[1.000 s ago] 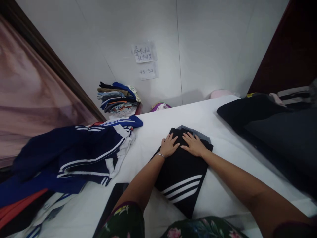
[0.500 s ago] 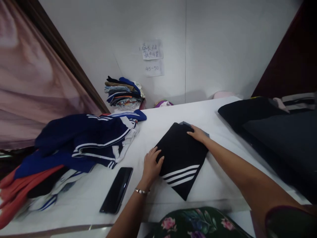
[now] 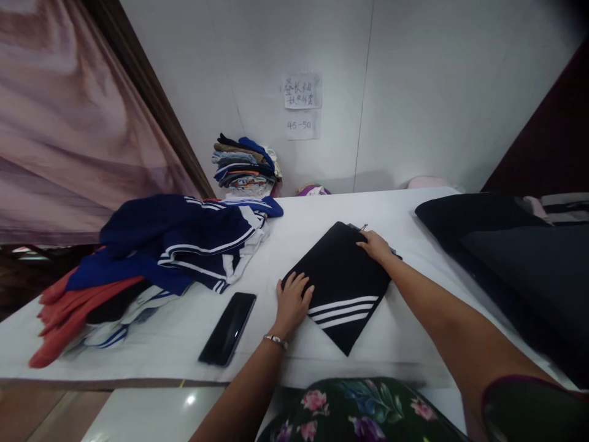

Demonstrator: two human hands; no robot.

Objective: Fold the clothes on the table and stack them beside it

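Observation:
A folded black garment (image 3: 343,279) with three white stripes lies on the white table (image 3: 405,212), tilted diagonally. My left hand (image 3: 293,299) rests flat on its near left corner, fingers spread; a thin bracelet circles that wrist. My right hand (image 3: 376,245) presses flat on the garment's far right corner, next to a small metal zipper pull. Neither hand grips anything.
A black phone (image 3: 228,328) lies left of my left hand. A heap of navy, white-striped and red clothes (image 3: 175,245) covers the table's left. Folded clothes (image 3: 243,162) are stacked by the wall. Dark garments (image 3: 515,245) fill the right side. Paper notes (image 3: 302,92) hang on the wall.
My left hand slid from the garment's far end to its near left corner; the right hand moved to the far right corner. The camera pulled back and the phone came into view.

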